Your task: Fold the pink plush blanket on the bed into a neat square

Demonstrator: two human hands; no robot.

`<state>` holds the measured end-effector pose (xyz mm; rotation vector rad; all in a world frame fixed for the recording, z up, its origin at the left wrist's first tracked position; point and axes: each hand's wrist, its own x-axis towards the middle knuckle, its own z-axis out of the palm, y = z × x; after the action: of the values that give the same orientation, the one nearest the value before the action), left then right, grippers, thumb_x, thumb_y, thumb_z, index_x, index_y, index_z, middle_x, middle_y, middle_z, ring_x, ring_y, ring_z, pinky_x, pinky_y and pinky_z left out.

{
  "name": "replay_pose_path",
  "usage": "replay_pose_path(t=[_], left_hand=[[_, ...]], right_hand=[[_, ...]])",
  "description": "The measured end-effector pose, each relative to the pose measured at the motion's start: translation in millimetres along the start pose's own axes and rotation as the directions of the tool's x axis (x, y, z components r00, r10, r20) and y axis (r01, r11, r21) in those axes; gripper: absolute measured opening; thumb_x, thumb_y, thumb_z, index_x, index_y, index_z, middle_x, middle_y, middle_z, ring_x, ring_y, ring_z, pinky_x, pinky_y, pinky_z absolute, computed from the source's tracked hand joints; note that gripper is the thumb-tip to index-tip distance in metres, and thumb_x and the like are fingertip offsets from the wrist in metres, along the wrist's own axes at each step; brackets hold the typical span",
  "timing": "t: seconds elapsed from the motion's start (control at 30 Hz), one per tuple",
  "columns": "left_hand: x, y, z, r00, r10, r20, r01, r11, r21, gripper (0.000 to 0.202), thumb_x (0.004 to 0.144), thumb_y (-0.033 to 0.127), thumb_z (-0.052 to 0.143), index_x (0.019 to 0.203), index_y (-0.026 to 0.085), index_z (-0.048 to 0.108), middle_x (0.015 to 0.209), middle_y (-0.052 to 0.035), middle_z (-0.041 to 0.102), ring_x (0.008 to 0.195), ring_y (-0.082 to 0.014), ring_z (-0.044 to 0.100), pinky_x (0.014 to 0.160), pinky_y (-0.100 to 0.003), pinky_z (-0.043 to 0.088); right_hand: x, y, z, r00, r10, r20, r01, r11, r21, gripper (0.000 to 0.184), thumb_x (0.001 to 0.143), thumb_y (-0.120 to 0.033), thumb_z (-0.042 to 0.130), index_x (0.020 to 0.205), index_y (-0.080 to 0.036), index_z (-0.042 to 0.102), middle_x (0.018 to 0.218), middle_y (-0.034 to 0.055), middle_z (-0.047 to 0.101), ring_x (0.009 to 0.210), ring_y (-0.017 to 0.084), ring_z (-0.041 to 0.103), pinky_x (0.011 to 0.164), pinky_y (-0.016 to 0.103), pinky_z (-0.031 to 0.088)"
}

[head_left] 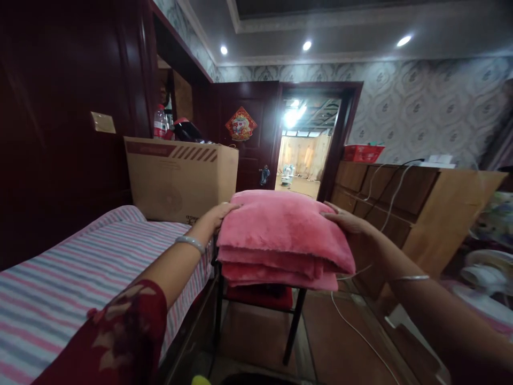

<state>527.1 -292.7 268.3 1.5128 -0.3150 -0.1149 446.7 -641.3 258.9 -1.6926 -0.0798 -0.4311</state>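
Observation:
A fluffy pink plush cushion (280, 219) lies on top of a stack of pink plush pieces (272, 270). The stack rests on a dark-legged chair (294, 321) with a red seat. My left hand (220, 218) grips the cushion's far left corner, its fingers partly hidden by the plush. At the far right corner, my right hand (348, 219) holds the same cushion, with thumb and fingers pressed against the edge. The cushion's near edge sits loosely over the layers below.
A bed with a striped sheet (100, 262) is on the left, with a cardboard box (180, 179) behind it. A wooden cabinet (420, 198) carrying a red basket (364, 153) stands right. A white cable (356, 331) crosses the tiled floor near a fan (487, 272).

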Motion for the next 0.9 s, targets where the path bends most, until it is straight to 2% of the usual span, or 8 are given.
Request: replay_pose_path(t=[0.07, 0.1, 0.27, 0.4, 0.5, 0.6, 0.7, 0.9], left_hand=[[11.0, -16.8, -5.5, 1.0, 0.016, 0.009, -0.016, 1.0, 0.002, 0.053, 0.051, 0.029, 0.087, 0.099, 0.015, 0.071, 0.093, -0.0085, 0.076, 0.096, -0.0283, 0.067, 0.088, -0.039, 0.051], [15.4, -20.5, -9.1, 1.0, 0.02, 0.024, -0.02, 1.0, -0.004, 0.053, 0.05, 0.028, 0.087, 0.099, 0.016, 0.071, 0.093, -0.0073, 0.076, 0.095, -0.0268, 0.067, 0.088, -0.038, 0.051], [32.3, -18.7, -17.7, 0.998, 0.017, 0.06, -0.014, 0.999, -0.042, 0.053, 0.053, 0.023, 0.083, 0.104, 0.017, 0.07, 0.103, -0.0076, 0.075, 0.099, -0.0235, 0.066, 0.092, -0.035, 0.049], [42.3, -18.0, -13.6, 0.986, 0.142, -0.09, -0.141, 0.99, 0.017, 0.052, 0.059, 0.017, 0.078, 0.111, 0.019, 0.067, 0.12, -0.0076, 0.069, 0.112, -0.0232, 0.062, 0.099, -0.033, 0.046], [44.5, -18.5, -10.5, 0.971, 0.167, -0.171, -0.156, 0.985, 0.074, 0.055, 0.06, 0.013, 0.077, 0.113, 0.018, 0.067, 0.121, -0.0089, 0.068, 0.118, -0.0249, 0.059, 0.101, -0.032, 0.045], [39.3, -17.4, -11.0, 0.991, 0.102, -0.091, -0.1, 0.995, 0.027, 0.048, 0.061, 0.016, 0.078, 0.108, 0.017, 0.069, 0.113, -0.0091, 0.071, 0.108, -0.0246, 0.063, 0.096, -0.033, 0.048], [31.2, -13.4, -14.8, 0.998, 0.051, -0.03, -0.053, 0.996, -0.073, 0.045, 0.062, 0.017, 0.079, 0.105, 0.018, 0.069, 0.102, -0.0075, 0.073, 0.09, -0.0199, 0.066, 0.083, -0.032, 0.052], [17.1, -6.8, -21.2, 0.997, 0.023, -0.076, -0.032, 0.992, -0.118, 0.038, 0.062, 0.009, 0.075, 0.099, 0.013, 0.069, 0.078, -0.0034, 0.069, 0.063, -0.0119, 0.06, 0.061, -0.025, 0.049]], right_hand=[[8.7, 25.3, -6.1, 0.989, 0.145, 0.03, -0.147, 0.983, 0.105, 0.082, 0.066, -0.025, 0.082, 0.142, -0.021, 0.051, 0.126, 0.0132, 0.068, 0.086, 0.021, 0.072, 0.068, 0.03, 0.061], [12.4, 33.4, -8.2, 0.984, 0.172, 0.037, -0.176, 0.975, 0.137, 0.086, 0.065, -0.026, 0.083, 0.144, -0.023, 0.049, 0.129, 0.0111, 0.066, 0.089, 0.02, 0.072, 0.07, 0.029, 0.062], [21.1, 40.4, -12.5, 0.994, 0.097, 0.044, -0.102, 0.988, 0.114, 0.082, 0.068, -0.029, 0.081, 0.143, -0.027, 0.049, 0.123, 0.0086, 0.069, 0.089, 0.021, 0.072, 0.071, 0.031, 0.062], [18.9, 30.7, -9.5, 0.999, 0.029, 0.015, -0.031, 0.996, 0.079, 0.076, 0.067, -0.028, 0.082, 0.138, -0.027, 0.055, 0.125, 0.0064, 0.068, 0.093, 0.021, 0.071, 0.075, 0.03, 0.061], [17.3, 28.3, -5.8, 0.999, -0.006, -0.037, 0.009, 0.998, 0.064, 0.073, 0.067, -0.027, 0.081, 0.136, -0.028, 0.057, 0.126, 0.0049, 0.068, 0.097, 0.021, 0.069, 0.077, 0.028, 0.06], [17.3, 31.2, -5.2, 1.0, 0.022, 0.016, -0.023, 0.999, 0.043, 0.069, 0.07, -0.028, 0.078, 0.135, -0.028, 0.057, 0.123, 0.0044, 0.069, 0.095, 0.021, 0.07, 0.076, 0.031, 0.061], [18.0, 33.4, -7.9, 0.998, 0.062, 0.006, -0.062, 0.997, 0.053, 0.072, 0.069, -0.027, 0.08, 0.137, -0.028, 0.055, 0.126, 0.0046, 0.068, 0.091, 0.019, 0.07, 0.075, 0.029, 0.061], [26.5, 38.0, -15.2, 0.995, 0.049, -0.085, -0.05, 0.999, -0.018, 0.068, 0.073, -0.032, 0.079, 0.136, -0.02, 0.056, 0.133, 0.0108, 0.064, 0.099, 0.021, 0.069, 0.076, 0.027, 0.06]])
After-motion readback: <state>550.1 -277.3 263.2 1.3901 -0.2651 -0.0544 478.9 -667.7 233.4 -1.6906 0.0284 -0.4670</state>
